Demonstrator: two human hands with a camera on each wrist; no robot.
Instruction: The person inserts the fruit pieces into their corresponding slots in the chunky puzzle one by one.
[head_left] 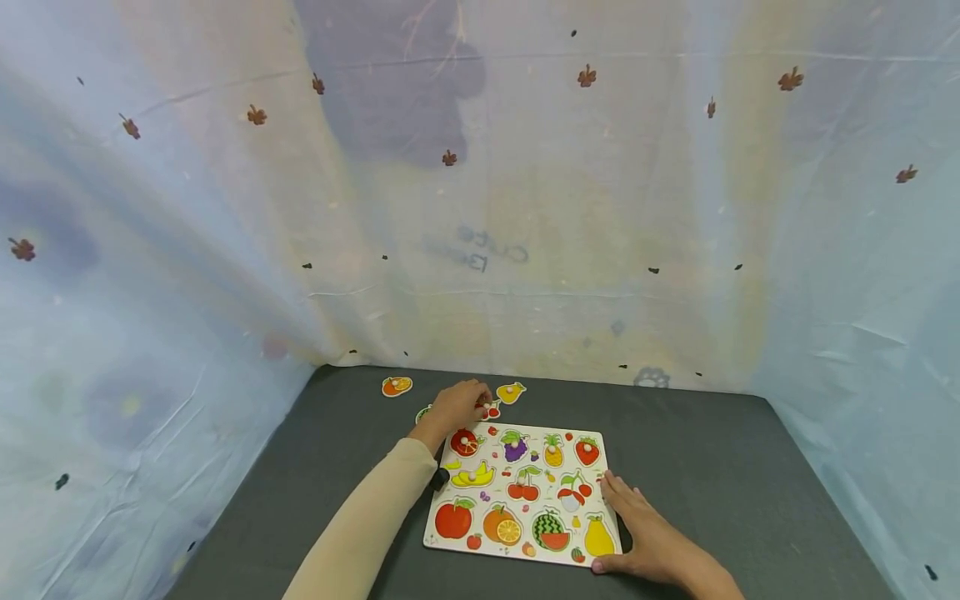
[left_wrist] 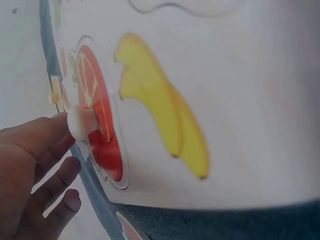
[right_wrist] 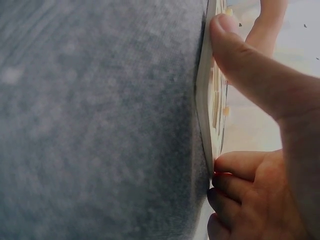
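Note:
A white fruit puzzle board lies on the dark table. Just past its far edge, my left hand reaches down at a cherry piece; a bit of red shows under the fingers. In the left wrist view its fingertips go out of sight behind the white knob of a red cut-fruit piece, so I cannot tell if they pinch anything. My right hand rests against the board's right side, thumb at the near corner and extended fingers along the edge.
Beyond the board lie a pear piece and an orange piece. A partly hidden green-edged piece sits left of the left hand. A patterned cloth hangs around the table's back and sides.

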